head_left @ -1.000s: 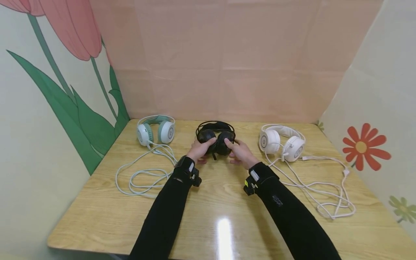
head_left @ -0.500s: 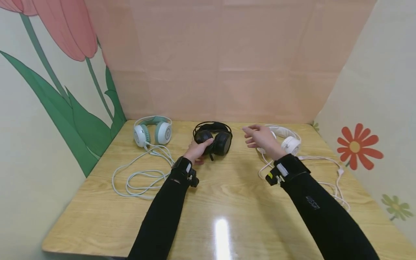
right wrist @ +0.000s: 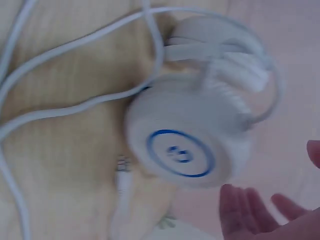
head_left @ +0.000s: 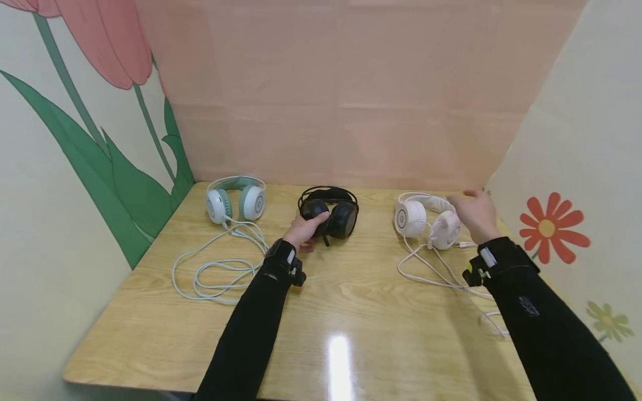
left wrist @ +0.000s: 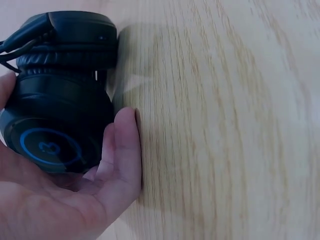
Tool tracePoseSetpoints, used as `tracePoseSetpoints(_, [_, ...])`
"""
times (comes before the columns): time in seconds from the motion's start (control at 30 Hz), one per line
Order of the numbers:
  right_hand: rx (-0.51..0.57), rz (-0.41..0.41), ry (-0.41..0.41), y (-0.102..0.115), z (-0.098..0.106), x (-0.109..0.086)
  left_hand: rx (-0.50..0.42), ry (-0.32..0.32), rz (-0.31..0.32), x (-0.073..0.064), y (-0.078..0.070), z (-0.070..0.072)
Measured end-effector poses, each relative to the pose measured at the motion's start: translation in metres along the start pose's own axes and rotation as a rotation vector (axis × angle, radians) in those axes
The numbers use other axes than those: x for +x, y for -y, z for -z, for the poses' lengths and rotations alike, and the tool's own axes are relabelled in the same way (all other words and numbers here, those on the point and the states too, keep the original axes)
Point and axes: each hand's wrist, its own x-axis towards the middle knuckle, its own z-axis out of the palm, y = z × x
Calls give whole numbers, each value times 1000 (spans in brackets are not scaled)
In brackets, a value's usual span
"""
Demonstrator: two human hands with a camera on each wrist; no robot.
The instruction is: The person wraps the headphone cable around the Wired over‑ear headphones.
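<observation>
Black over-ear headphones (head_left: 343,220) stand at the back middle of the table in the head view. My left hand (head_left: 302,229) grips their left ear cup (left wrist: 52,125), thumb over its inner side and fingers along the outer side. At the right, white headphones (head_left: 444,229) stand with their cord trailing toward the front. My right hand (head_left: 477,216) is just to the right of their right ear cup (right wrist: 187,132), holding nothing. In the right wrist view its fingertips (right wrist: 230,200) are right below the cup's edge.
White and mint-green headphones (head_left: 253,203) stand at the back left, their pale cord (head_left: 218,264) coiled in front. A white cord (head_left: 421,277) lies before the white headphones, partly hidden by the right sleeve. Walls border the wooden table (head_left: 150,345) at the back and sides.
My right hand has let go of the black headphones and moved right, passing over the white headphones to their far side. My left hand has kept its grip on the black headphones.
</observation>
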Motion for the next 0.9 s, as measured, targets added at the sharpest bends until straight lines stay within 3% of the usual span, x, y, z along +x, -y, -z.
tracePoseSetpoints(0.17, [9,-192,80,-31,-5,-1,13,-14,2,2,2,-1])
tracePoseSetpoints(0.4, [220,-411,234,-51,-19,-2,31,-7,-6,3,2,0])
tracePoseSetpoints(0.63, [435,-510,381,-55,-21,4,40,-26,-21,7,2,-1])
tracePoseSetpoints(0.9, [652,-581,375,-65,-21,7,43,-31,-15,10,6,-3])
